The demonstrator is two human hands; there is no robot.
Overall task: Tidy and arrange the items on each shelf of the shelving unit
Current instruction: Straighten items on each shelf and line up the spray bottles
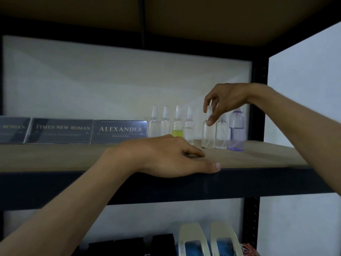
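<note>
Several small clear spray bottles stand in a row on the wooden shelf (258, 157). One holds yellow liquid (177, 133); a larger purple-tinted bottle (236, 130) stands at the right end. My right hand (224, 100) reaches down from above and pinches the cap of a clear spray bottle (208, 134) between thumb and fingers. My left hand (171, 156) rests flat on the shelf's front edge with fingers relaxed, holding nothing. Three dark nameplates stand to the left; the nearest reads ALEXANDER (120, 131), the one beside it TIMES NEW ROMAN (61, 130).
The black metal frame post (257, 100) rises just right of the bottles. On the shelf below stand dark boxes (129, 246) and two pale tall holders with blue contents (208, 241). A white wall panel (304, 80) is at the right.
</note>
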